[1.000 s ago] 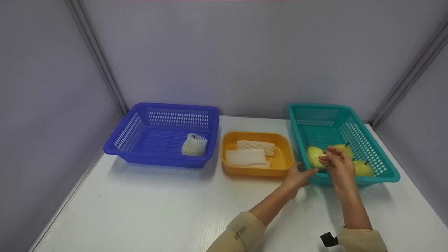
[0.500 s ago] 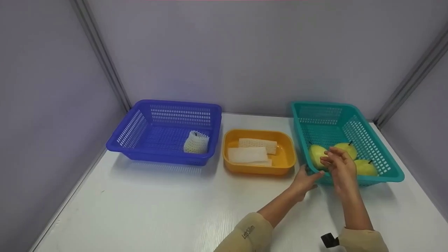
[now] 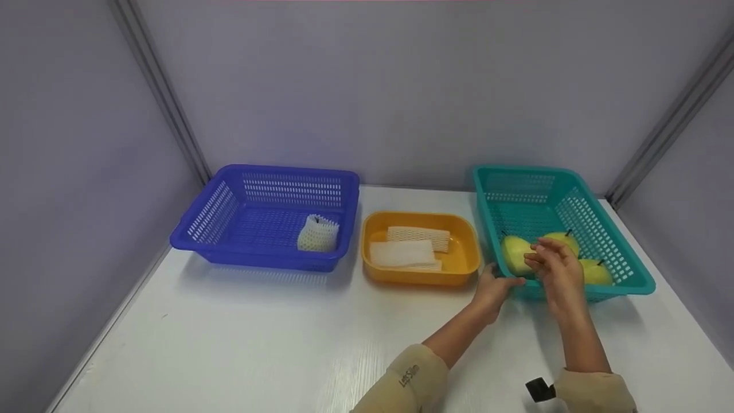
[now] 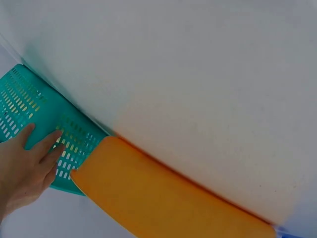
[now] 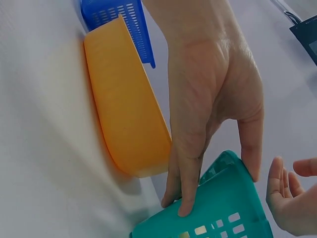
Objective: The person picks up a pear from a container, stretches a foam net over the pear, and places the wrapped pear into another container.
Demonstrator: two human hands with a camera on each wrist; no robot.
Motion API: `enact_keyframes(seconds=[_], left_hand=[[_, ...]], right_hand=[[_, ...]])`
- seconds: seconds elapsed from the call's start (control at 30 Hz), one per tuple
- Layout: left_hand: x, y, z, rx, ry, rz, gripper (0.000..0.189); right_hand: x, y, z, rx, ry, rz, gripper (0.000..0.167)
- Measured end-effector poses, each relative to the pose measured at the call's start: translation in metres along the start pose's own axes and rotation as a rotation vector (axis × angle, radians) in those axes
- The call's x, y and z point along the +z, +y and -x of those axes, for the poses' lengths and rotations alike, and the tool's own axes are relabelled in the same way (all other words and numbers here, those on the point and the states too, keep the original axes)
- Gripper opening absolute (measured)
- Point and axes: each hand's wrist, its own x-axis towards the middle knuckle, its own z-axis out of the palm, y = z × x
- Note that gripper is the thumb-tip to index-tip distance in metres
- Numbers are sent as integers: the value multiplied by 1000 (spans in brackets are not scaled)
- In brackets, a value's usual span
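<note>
Low at the right, in the head view, a teal basket (image 3: 513, 189) holds yellow pears: one pear (image 3: 516, 255) at the left, another pear (image 3: 565, 241) behind, a third pear (image 3: 596, 273) at the right. My left hand (image 3: 493, 289) holds the basket's near left corner, thumb at the rim and fingers along the outer side. My right hand (image 3: 562, 281) hovers above the near rim, fingers loosely bent and holding nothing, partly covering the pears. In the right wrist view a large hand (image 5: 208, 94) spans the teal basket's corner (image 5: 218, 208). The left wrist view has a hand (image 4: 29, 166) against its slotted side.
An orange tray (image 3: 421, 278) with several white foam net sleeves (image 3: 404, 254) stands left of the teal basket. Farther left, a blue basket (image 3: 269, 258) contains a pear in a foam net (image 3: 319, 234). A grey wall (image 3: 401, 92) rises behind the white table (image 3: 246, 344).
My left hand has edged slightly right along the teal basket's corner. My right hand stays almost still over the pears. The head view sways a little.
</note>
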Motion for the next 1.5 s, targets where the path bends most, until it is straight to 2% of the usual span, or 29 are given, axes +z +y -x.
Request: enact_keyframes(seconds=[0.13,0.27,0.33,0.43,0.6,0.77,0.93,1.07,1.23,1.5], left_hand=[[-2,0,0,-21,-15,9,60],[-4,-1,1,-26,-26,32,54],[-5,0,1,-20,-22,32,53],[-4,0,2,-24,-15,44,53],[-4,1,1,-48,-12,41,55],[-4,3,0,-46,-31,44,55],[-5,4,-1,-53,-44,37,55],[-6,4,-1,-66,-32,21,57],[-8,4,-2,-50,-38,37,56],[-5,7,-1,-43,-51,51,56]], right_hand=[[-2,-2,-3,-24,-14,23,27],[-3,-5,-8,-57,-22,132,28],[-3,-7,-12,-74,-23,222,27],[-3,-12,-19,-98,-20,412,25],[-7,-20,-38,-139,-45,853,37],[-15,-23,-60,-159,-169,1209,40],[-20,-15,-76,-109,-308,1433,42],[-21,-4,-80,-47,-395,1506,47],[-19,6,-83,34,-476,1511,50],[-14,15,-90,24,-596,1531,58]])
